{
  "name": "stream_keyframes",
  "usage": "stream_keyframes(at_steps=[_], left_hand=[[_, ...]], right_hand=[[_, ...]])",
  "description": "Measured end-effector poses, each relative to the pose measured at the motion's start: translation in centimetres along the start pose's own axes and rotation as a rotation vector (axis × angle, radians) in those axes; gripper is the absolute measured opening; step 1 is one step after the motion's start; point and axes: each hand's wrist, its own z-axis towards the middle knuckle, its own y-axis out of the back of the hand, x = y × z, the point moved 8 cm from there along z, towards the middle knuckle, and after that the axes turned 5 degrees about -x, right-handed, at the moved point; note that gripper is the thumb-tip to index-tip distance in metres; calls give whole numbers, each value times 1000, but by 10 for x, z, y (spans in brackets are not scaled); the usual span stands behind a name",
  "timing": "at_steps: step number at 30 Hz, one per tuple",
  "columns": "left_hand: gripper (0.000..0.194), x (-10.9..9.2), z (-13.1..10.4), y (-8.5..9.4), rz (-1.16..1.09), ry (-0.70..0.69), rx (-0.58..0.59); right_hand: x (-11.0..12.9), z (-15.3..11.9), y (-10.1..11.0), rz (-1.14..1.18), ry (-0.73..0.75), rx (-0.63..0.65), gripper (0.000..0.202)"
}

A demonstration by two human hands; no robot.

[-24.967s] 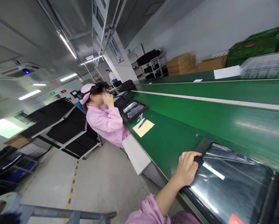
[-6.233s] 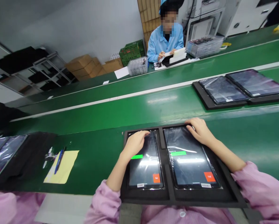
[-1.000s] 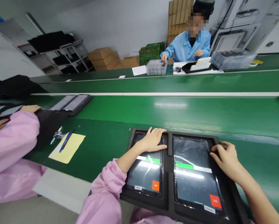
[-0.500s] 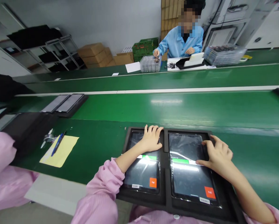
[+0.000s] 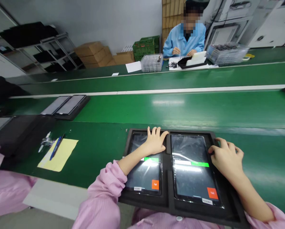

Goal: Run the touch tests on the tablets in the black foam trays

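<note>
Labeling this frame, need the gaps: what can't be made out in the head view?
- Left tablet: upper screen hidden by the left hand.
- Right tablet: right edge hidden by the right hand, so its grip there cannot be told.
- White labels and small screen text: too small to read.
- Foam tray: near edge hidden by pink sleeves.
- Co-worker's small parts: too far to identify.

Two lit tablets flat in black foam tray, seemingly film-wrapped
</note>
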Motion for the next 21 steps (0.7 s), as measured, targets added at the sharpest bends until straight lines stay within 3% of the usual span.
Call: stream_keyframes(at_steps=[11,21], left_hand=[[76,10,1,-2,-79,32,-18],[67,9,4,5,-58,80,-87]], right_hand=[[-3,5,2,81,5,-30,38],[-10,10,-6,117,-83,-27,31]])
